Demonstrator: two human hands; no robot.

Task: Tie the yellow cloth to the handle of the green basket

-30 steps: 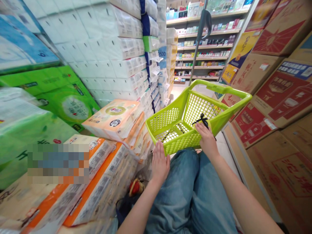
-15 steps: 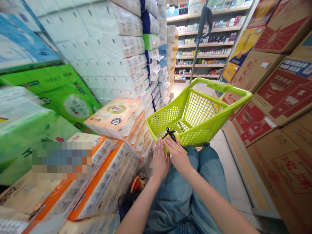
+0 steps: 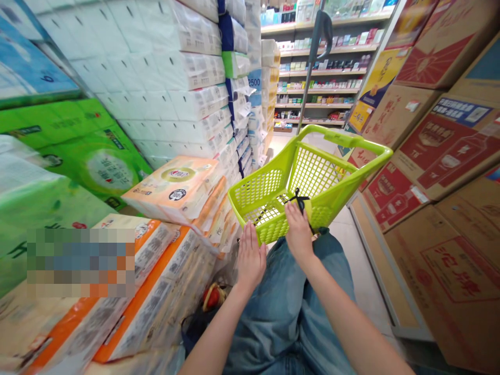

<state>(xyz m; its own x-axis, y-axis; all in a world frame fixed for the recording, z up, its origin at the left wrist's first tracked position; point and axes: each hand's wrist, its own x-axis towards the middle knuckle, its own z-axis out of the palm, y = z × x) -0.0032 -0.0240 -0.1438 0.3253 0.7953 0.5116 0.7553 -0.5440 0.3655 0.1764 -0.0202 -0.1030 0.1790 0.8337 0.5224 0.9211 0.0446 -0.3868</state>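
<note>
A lime-green plastic shopping basket [image 3: 265, 182] with a lattice of holes is tilted in front of my knees. My left hand [image 3: 250, 258] lies with its fingers stretched out against the near left corner of the basket, holding nothing. At the near side, my right hand [image 3: 300, 233] is closed around a small yellow item [image 3: 307, 206] with a black cord tied in a bow. My fingers partly cover that item, so its exact kind is unclear. Below both hands are my knees in blue jeans [image 3: 273, 291].
Tissue packs [image 3: 175, 182] and white paper bundles [image 3: 156, 99] are stacked on the left. Cardboard cartons [image 3: 461, 250] line the right side. Beyond the basket stand a metal pole with a dark hooked handle [image 3: 322, 36] and stocked shelves [image 3: 320, 73].
My right hand has moved right, away from my left hand, along with the yellow item and its black bow. My left hand stays at the basket's corner. The view has shifted slightly.
</note>
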